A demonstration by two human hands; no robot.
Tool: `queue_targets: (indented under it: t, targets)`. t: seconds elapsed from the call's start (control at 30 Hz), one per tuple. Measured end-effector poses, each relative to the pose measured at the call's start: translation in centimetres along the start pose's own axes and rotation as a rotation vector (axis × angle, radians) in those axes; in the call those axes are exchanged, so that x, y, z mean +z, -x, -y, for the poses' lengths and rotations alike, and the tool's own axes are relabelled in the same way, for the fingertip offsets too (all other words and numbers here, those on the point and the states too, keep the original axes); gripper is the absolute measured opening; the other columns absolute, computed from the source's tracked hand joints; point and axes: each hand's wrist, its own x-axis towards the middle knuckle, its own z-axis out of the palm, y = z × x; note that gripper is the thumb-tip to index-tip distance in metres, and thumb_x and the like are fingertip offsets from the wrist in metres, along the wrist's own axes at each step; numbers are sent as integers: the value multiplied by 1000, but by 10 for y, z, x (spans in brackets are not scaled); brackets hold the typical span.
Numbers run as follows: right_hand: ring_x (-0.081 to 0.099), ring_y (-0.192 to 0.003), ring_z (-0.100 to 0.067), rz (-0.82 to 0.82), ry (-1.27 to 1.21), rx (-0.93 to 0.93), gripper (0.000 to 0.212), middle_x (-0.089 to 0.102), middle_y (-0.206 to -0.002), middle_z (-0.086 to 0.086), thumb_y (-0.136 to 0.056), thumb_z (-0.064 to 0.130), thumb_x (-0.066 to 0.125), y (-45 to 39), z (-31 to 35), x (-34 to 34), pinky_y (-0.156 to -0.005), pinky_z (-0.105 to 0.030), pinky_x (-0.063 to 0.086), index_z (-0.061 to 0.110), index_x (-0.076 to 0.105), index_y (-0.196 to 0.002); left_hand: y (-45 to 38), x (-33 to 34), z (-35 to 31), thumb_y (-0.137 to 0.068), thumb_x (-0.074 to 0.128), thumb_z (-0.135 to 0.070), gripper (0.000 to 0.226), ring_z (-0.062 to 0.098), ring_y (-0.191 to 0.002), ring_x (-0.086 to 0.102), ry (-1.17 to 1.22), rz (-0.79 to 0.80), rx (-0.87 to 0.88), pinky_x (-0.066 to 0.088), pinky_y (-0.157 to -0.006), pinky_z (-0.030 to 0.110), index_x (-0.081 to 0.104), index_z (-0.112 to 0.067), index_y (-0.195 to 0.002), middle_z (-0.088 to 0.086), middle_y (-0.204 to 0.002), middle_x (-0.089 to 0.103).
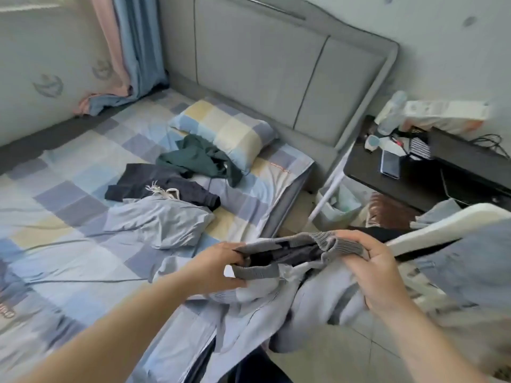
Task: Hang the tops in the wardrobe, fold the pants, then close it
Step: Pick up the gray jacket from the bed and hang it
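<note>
At the lower centre of the frame, both hands, left hand and right hand, grip the grey ribbed collar of a pale sweater over the bed edge.

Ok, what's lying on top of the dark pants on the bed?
A green top overlaps the far edge of the dark pants, and a light blue garment covers their near edge, with a drawstring showing between. Whatever lies under those overlaps is hidden.

Sweater: soft cloth w/ ribbed knit hem. Headboard: matt fabric upholstery. Desk: dark, smooth.
</note>
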Motion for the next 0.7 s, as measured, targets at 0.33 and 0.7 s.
queue_targets:
  t: [0.33,0.7]
  targets:
    - [62,-74,7,-623,-40,84,58,69,-72,23,-87,-9,52,100,-1,-131,-72,-5,46,43,73,-72,-72,24,-147,-75,74,-20,32,-1,-63,50,221,219,213,40,-62,14,50,-40,-81,-27,-71,55]
    - [65,-76,3,-1015,-10,64,57,72,-78,18,-86,-7,54,211,1,-330,-78,-14,50,46,71,-76,-173,43,-365,-78,60,-63,27,-12,-78,54,238,165,807,39,-69,2,59,-41,-93,-32,-91,59]
